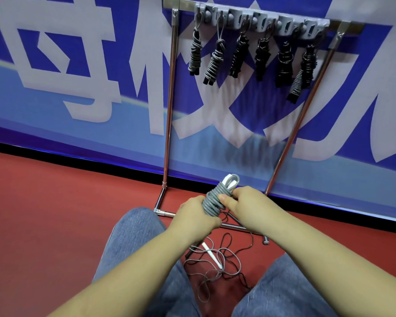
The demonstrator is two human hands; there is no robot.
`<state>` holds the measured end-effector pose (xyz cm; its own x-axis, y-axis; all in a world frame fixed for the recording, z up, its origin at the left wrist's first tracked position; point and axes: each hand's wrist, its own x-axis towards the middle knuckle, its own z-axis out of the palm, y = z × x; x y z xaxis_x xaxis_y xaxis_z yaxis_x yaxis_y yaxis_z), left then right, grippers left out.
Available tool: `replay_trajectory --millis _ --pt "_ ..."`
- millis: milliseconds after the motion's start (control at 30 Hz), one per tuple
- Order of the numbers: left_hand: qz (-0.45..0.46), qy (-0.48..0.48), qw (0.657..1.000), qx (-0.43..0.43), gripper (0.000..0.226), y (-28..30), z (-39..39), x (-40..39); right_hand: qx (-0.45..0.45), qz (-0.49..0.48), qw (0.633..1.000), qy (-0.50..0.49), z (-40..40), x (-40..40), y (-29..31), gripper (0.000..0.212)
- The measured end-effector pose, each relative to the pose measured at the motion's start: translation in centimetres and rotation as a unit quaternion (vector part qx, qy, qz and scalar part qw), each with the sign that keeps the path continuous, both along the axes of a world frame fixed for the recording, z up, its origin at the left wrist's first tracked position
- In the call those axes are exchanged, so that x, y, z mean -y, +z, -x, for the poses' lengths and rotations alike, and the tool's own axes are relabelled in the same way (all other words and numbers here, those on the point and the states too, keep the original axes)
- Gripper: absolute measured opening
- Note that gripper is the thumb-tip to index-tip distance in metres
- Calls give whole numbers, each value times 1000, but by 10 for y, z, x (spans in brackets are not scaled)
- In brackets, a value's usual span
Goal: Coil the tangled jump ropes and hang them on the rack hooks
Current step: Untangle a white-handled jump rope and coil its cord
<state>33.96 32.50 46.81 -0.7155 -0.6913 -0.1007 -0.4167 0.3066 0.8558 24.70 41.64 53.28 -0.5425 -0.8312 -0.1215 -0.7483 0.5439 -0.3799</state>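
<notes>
The grey coiled rope (212,201), a ribbed bundle of tight cord turns with a white loop at its top, is clasped between both hands. The left hand (196,215) wraps its lower end; the right hand (240,200) pinches its upper turns. Loose thin ropes (217,259) lie tangled on the red floor (55,213) below the grip; coiled bundles hang on the chrome rack (169,99) above.

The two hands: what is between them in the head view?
The grey coiled rope lies between them. The left hand grips its lower part, and the right hand holds its upper part. The head view shows this.
</notes>
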Motion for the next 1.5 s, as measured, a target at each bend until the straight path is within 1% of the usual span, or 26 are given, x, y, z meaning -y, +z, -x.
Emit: replay_trajectory --millis 33,67,100,133,200,233,267,300,367,433,500,567,633,733,800,867,933,1033,1100,1167,1233,1367,1433,1500 --pt "-20 -8 1000 -8 19 2 -2 -1 0 9 1000 3 0 -2 2 36" --pt "-70 -32 997 -25 22 7 -5 -3 4 17 1000 7 2 -4 4 37" --pt "-145 -73 986 -44 25 13 -9 -4 13 27 999 10 4 -6 6 39" --pt "-227 -122 964 -63 27 20 -13 -4 26 41 999 14 8 -7 7 41" --pt "-363 -190 906 -102 27 33 -20 -4 68 69 995 26 13 -12 10 42" --pt "-409 -200 883 -117 29 36 -22 -4 97 82 991 32 14 -14 11 42" --pt "-442 -197 866 -125 34 38 -22 -4 127 97 986 41 14 -16 12 40" --pt "-461 -193 857 -128 42 38 -21 -4 152 107 981 53 12 -17 13 39" --pt "-477 -180 849 -138 55 36 -16 -6 162 121 976 79 7 -18 10 35" --pt "-498 -136 841 -162 60 34 -11 -10 154 139 974 87 4 -16 4 28" --pt "-479 -83 854 -185 58 33 -10 -12 135 142 977 81 3 -16 0 23" --pt "-443 -56 872 -199 55 30 -11 -12 123 108 982 90 5 -17 -1 25" --pt "-432 -42 877 -205 53 28 -14 -12 160 75 979 104 7 -20 1 25" --pt "-433 -39 878 -200 51 26 -17 -9 241 104 963 59 12 -21 1 23" --pt "-443 -40 875 -193 52 25 -17 -9 238 136 962 9 15 -20 1 13" --pt "-451 -32 871 -192 58 25 -17 -9 224 183 957 -39 14 -20 1 11" --pt "-448 -23 874 -188 66 26 -17 -9 266 256 927 -69 10 -21 2 9" --pt "-449 -5 876 -174 66 27 -18 -11 370 340 862 -69 -3 -23 1 2" --pt "-458 14 871 -175 62 28 -20 -11 430 360 826 -63 -9 -24 -2 8" --pt "-460 21 869 -179 61 27 -22 -10 497 364 785 -56 -13 -25 -5 24" --pt "-461 20 868 -183 60 28 -23 -10 542 371 753 -48 -17 -25 -8 33" --pt "-459 20 866 -199 53 28 -24 -12 530 402 744 -65 -25 -21 -14 30" --pt "-457 12 866 -204 50 28 -24 -14 507 428 744 -84 -28 -18 -15 23" --pt "-458 0 866 -201 49 28 -23 -18 470 451 751 -104 -28 -16 -16 11"
